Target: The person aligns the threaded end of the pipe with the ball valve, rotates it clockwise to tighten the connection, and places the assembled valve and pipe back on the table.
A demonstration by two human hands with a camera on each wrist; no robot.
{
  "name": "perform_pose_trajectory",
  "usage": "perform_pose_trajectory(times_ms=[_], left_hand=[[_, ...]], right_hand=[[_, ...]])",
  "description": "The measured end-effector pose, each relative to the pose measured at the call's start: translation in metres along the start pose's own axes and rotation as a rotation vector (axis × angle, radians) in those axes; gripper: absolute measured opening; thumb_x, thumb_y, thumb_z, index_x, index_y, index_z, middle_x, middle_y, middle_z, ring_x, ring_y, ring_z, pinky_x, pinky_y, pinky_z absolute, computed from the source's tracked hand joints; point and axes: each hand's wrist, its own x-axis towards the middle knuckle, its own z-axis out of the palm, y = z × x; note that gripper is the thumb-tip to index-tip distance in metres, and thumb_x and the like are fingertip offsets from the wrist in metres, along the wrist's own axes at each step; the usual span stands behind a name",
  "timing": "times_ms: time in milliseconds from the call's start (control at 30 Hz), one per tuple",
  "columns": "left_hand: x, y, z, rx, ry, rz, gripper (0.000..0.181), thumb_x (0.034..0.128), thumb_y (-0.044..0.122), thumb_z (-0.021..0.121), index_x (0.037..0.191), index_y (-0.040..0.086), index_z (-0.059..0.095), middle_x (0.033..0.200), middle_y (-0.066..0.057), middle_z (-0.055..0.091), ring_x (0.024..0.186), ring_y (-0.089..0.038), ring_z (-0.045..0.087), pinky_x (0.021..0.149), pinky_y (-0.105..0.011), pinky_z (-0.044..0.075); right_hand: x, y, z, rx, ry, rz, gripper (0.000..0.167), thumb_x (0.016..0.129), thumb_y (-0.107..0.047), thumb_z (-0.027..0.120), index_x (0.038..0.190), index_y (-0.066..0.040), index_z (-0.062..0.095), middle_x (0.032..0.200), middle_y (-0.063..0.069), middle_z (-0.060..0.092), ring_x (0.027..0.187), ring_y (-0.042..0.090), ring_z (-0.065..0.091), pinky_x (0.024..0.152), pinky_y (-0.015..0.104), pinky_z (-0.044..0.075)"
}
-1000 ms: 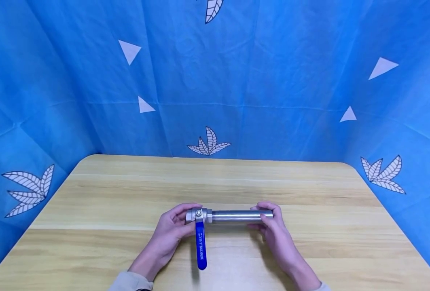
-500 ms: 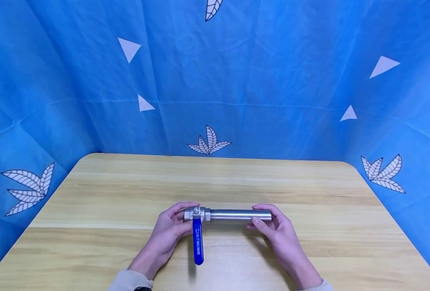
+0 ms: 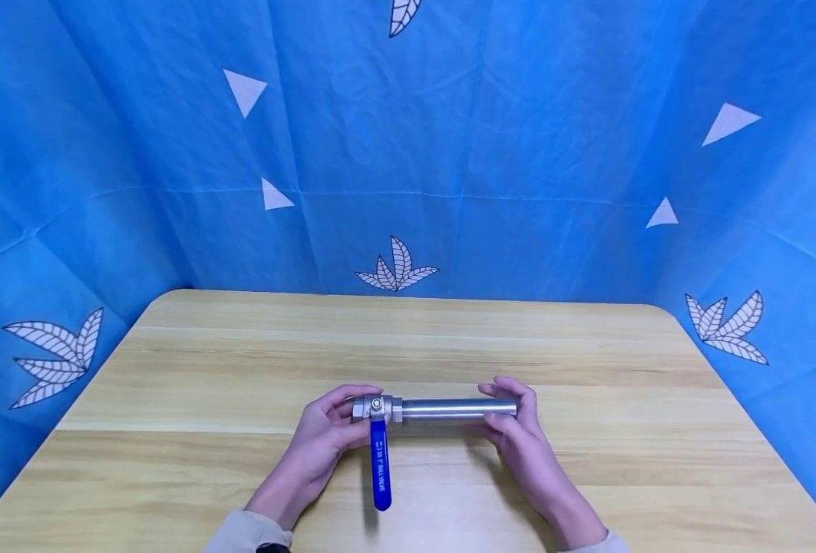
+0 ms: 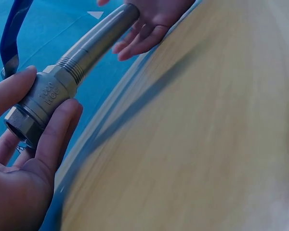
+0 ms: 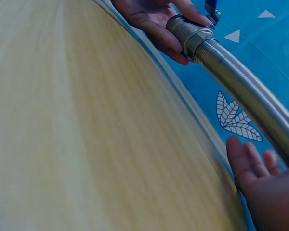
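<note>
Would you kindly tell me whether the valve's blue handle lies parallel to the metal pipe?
No, the blue handle points toward the bottom of the head view, roughly square to the metal pipe.

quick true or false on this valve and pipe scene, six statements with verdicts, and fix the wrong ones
1. The left hand grips the valve. True.
2. The valve's handle is red. False: it is blue.
3. Screw threads show where the pipe meets the valve. True.
4. The right hand grips the handle. False: it is at the pipe's free end, its fingers loosely open.
5. The cloth behind the table bears leaf shapes and triangles. True.
6. The handle runs in line with the pipe. False: it points crosswise, toward the person.
</note>
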Motion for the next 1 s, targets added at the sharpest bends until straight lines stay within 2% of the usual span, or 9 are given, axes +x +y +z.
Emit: perform_pose_trajectory(times_ms=[100,233,333,467,567,700,867,1000], left_hand=[[0.0,0.0,-0.001,-0.008,0.001,-0.005,0.058,0.0841,-0.006,0.077,0.14,0.004,0.066,0.125,-0.009,0.076,0.103,-0.023,0.076,0.088,-0.031,0.066],[0.0,0.001,0.0,-0.012,0.01,-0.02,0.057,0.089,-0.002,0.077,0.143,0.007,0.063,0.132,-0.011,0.076,0.106,-0.023,0.077,0.09,-0.03,0.065],[0.0,0.002,0.0,-0.01,0.017,-0.021,0.055,0.0913,-0.001,0.076,0.144,0.007,0.06,0.137,-0.012,0.075,0.108,-0.023,0.078,0.091,-0.03,0.065],[0.0,0.001,0.0,-0.024,0.018,0.001,0.056,0.0868,-0.006,0.075,0.14,0.004,0.061,0.131,-0.012,0.076,0.105,-0.021,0.077,0.088,-0.03,0.065],[0.0,-0.001,0.0,-0.042,0.01,0.013,0.059,0.0821,-0.01,0.075,0.139,0.002,0.062,0.126,-0.01,0.076,0.103,-0.021,0.076,0.087,-0.031,0.066],[0.0,-0.001,0.0,-0.046,0.003,0.007,0.063,0.0813,-0.01,0.076,0.142,0.003,0.063,0.128,-0.011,0.075,0.105,-0.022,0.075,0.088,-0.031,0.066],[-0.001,0.001,0.002,-0.023,0.003,-0.022,0.064,0.0879,-0.002,0.079,0.149,0.012,0.064,0.134,-0.014,0.071,0.106,-0.022,0.076,0.091,-0.03,0.065],[-0.001,0.002,0.005,-0.016,0.011,-0.025,0.06,0.0905,0.002,0.081,0.147,0.014,0.066,0.137,-0.015,0.069,0.109,-0.022,0.075,0.092,-0.03,0.065]], right_hand=[[-0.002,0.002,-0.004,0.023,-0.054,-0.025,0.054,0.102,0.0,0.05,0.149,-0.009,0.026,0.158,0.013,0.03,0.135,0.013,0.052,0.114,0.022,0.05],[-0.003,0.003,-0.004,0.007,-0.049,-0.03,0.052,0.101,0.001,0.057,0.148,-0.002,0.036,0.151,0.007,0.045,0.133,0.012,0.053,0.113,0.023,0.052],[-0.003,0.002,-0.002,0.005,-0.01,-0.034,0.048,0.1,0.001,0.061,0.144,0.003,0.041,0.142,0.007,0.052,0.126,0.013,0.058,0.111,0.025,0.055],[-0.001,0.003,0.0,-0.005,0.03,-0.034,0.047,0.099,0.002,0.064,0.141,0.007,0.042,0.137,0.009,0.056,0.12,0.013,0.064,0.109,0.026,0.058],[0.0,0.002,0.0,-0.02,0.062,-0.017,0.046,0.1,0.001,0.065,0.141,0.008,0.043,0.136,0.01,0.057,0.116,0.014,0.069,0.106,0.028,0.06],[0.001,0.001,0.003,-0.049,0.137,-0.005,0.046,0.1,-0.001,0.068,0.141,0.007,0.049,0.132,0.012,0.056,0.103,0.018,0.076,0.097,0.034,0.065],[0.003,0.002,0.005,-0.081,0.242,-0.04,0.043,0.098,0.002,0.071,0.138,0.01,0.055,0.123,0.015,0.059,0.086,0.021,0.078,0.087,0.038,0.068],[0.004,0.003,0.006,-0.09,0.278,-0.061,0.041,0.098,0.001,0.073,0.134,0.012,0.058,0.122,0.012,0.063,0.087,0.019,0.077,0.085,0.036,0.069]])
